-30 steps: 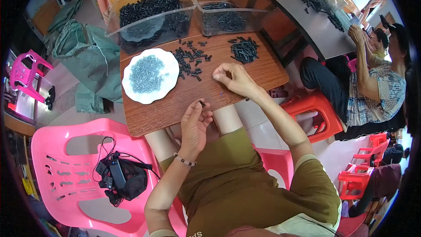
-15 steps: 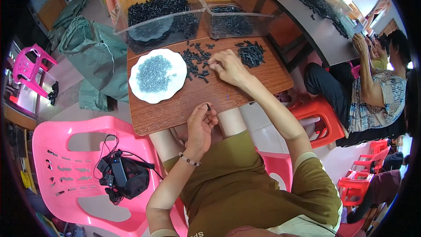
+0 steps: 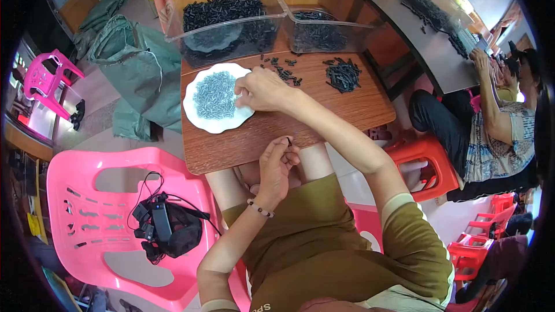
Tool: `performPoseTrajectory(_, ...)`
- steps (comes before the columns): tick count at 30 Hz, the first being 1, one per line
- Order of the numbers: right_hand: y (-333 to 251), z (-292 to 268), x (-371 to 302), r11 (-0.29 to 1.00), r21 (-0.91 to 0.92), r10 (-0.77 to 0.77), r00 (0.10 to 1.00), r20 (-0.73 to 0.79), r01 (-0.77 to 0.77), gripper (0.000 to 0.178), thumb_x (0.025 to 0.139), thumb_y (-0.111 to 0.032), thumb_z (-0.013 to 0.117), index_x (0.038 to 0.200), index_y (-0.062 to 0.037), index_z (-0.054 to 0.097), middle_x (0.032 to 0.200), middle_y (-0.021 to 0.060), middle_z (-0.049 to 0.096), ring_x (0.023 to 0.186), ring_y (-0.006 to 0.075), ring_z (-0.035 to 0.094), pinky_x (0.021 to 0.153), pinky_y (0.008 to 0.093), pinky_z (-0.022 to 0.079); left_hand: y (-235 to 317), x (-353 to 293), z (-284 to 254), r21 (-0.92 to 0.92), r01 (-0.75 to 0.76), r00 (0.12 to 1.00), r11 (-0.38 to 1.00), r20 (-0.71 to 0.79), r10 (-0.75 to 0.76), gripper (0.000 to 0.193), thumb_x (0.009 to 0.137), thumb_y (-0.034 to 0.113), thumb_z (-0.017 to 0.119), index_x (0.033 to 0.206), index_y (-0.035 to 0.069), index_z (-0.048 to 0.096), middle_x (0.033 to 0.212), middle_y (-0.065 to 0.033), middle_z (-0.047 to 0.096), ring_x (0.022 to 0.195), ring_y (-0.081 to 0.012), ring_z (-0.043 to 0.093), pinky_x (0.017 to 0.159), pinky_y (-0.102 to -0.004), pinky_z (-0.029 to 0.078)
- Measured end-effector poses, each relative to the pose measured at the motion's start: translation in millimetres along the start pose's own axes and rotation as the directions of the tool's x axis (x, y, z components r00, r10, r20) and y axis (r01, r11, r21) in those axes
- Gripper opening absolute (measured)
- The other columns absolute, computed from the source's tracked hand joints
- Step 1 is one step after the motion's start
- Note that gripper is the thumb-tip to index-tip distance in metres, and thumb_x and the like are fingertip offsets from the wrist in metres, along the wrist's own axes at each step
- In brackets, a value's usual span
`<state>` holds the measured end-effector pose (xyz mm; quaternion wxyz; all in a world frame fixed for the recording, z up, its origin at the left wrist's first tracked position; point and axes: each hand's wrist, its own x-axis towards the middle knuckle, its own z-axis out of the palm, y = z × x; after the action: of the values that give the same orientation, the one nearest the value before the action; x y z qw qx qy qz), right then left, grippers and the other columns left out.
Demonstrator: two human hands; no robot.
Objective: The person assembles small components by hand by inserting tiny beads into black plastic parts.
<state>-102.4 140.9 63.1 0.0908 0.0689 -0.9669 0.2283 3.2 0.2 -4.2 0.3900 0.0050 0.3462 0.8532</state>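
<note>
A wood-grain table (image 3: 222,153) stands on pale tiled floor (image 3: 354,186), a pink chair (image 3: 89,196) nearby. By its near edge, the left hand (image 3: 277,169) pinches a small black piece (image 3: 289,141), its long axis pointing roughly away from the body (fingers partly hide it). The right hand (image 3: 263,89), fingers curled, meets a white plate (image 3: 192,112); its grip I cannot tell.

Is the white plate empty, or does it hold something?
Not empty: the white plate holds a broad heap of small clear pieces, and the right hand is over its right edge.
</note>
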Motion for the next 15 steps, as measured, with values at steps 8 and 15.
performPoseTrajectory(8, -20.0, 35.8, 19.1, 0.995, -0.085, -0.048, 0.998, 0.033, 0.051, 0.016, 0.073, -0.023, 0.072, 0.079, -0.0097, 0.066, 0.075, 0.0112, 0.067, 0.077, 0.0321, 0.064, 0.069, 0.0441, 0.05, 0.1, -1.4, -5.8, 0.015, -0.013, 1.0, 1.0, 0.003, 0.013, 0.02, 0.092, 0.019, 0.057, 0.104, 0.003, 0.06, 0.084, -0.0056, 0.064, 0.068, -0.0093, 0.057, 0.064, -0.0218, 0.046)
performPoseTrajectory(15, -3.6, 29.2, 15.4, 0.985, -0.105, -0.146, 0.986, -0.079, 0.138, 0.007, 0.074, -0.014, 0.068, 0.078, -0.0082, 0.065, 0.071, 0.0116, 0.065, 0.07, 0.032, 0.063, 0.066, 0.0437, 0.049, -0.8, 2.5, 2.8, 0.052, 0.019, 1.0, 0.998, -0.017, -0.018, 0.021, 0.091, 0.019, 0.056, 0.105, 0.003, 0.057, 0.084, -0.006, 0.062, 0.066, -0.0107, 0.055, 0.065, -0.024, 0.044)
